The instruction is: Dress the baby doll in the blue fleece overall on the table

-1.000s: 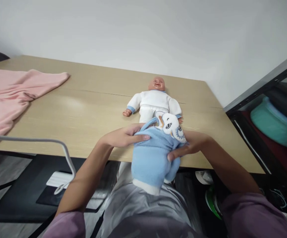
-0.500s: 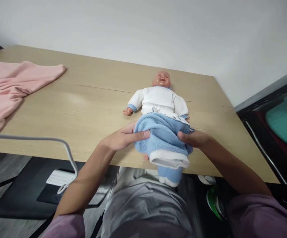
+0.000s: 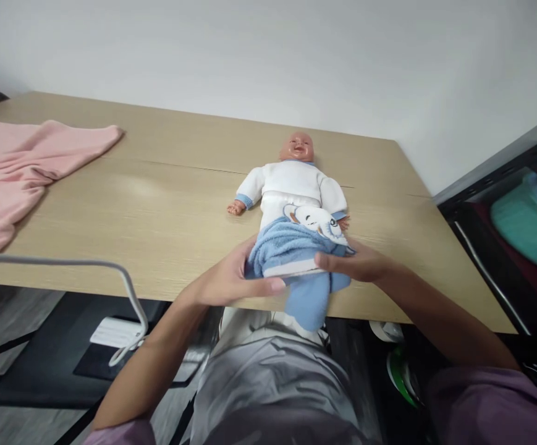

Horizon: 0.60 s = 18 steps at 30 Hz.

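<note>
A baby doll (image 3: 291,178) lies on its back, head away from me, in a white top with blue cuffs. Over its lower body is a bunched blue doll garment (image 3: 291,240) of fluffy cloth, with a white-edged opening and a cartoon animal face. My left hand (image 3: 233,278) grips the garment's left side, its thumb along the front by the white edge. From the right, my right hand (image 3: 354,262) pinches that edge under its thumb. A smooth blue flap (image 3: 309,303) hangs below, past the table's front edge. The doll's legs and feet are hidden.
Pink cloth (image 3: 27,167) lies on the left of the wooden table (image 3: 166,204). A grey cable (image 3: 87,261) crosses in front at left. A black seat (image 3: 31,358) stands below. At right a teal basin (image 3: 530,222) sits on a dark rack.
My thumbs have moved onto the white edge, which is pushed up and folded flatter. More of the animal face shows, and the doll's toes, seen before, are covered now.
</note>
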Each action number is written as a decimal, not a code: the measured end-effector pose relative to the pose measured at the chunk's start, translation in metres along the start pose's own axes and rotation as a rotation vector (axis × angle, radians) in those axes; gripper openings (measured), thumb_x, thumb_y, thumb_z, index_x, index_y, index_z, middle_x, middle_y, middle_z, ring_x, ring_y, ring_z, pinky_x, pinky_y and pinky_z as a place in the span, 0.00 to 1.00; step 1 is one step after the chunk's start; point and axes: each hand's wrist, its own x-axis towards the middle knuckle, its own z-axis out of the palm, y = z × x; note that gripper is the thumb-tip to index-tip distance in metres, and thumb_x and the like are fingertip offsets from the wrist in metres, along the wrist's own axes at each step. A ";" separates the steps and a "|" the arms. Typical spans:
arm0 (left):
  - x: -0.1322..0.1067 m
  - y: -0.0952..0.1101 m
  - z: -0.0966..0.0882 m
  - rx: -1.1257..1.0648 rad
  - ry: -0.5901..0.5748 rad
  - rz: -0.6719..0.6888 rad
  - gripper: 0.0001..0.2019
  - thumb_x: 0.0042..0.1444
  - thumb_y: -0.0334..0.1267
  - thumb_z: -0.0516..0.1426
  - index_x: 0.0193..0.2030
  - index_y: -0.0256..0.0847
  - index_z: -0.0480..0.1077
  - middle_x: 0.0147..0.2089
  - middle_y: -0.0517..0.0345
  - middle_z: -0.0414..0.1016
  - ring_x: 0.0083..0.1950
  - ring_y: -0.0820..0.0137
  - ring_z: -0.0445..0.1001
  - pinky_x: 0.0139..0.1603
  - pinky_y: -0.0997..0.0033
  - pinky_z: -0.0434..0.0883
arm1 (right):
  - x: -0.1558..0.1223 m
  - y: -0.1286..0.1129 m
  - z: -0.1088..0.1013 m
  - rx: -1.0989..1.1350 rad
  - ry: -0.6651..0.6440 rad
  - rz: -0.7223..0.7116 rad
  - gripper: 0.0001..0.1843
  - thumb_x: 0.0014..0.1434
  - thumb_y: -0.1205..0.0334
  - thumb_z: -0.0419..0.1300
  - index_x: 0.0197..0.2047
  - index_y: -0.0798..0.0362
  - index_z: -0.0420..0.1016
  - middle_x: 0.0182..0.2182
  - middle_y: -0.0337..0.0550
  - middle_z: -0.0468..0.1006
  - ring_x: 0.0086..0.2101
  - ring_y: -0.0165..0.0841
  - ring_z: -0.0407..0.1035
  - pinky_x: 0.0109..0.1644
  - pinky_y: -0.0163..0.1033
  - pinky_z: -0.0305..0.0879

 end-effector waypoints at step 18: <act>-0.023 -0.024 0.028 0.473 0.288 -0.236 0.16 0.78 0.57 0.57 0.50 0.47 0.65 0.42 0.59 0.78 0.45 0.56 0.79 0.48 0.60 0.70 | 0.012 -0.009 0.042 -0.608 0.064 -0.107 0.09 0.73 0.53 0.66 0.49 0.45 0.86 0.44 0.42 0.90 0.44 0.43 0.83 0.52 0.49 0.81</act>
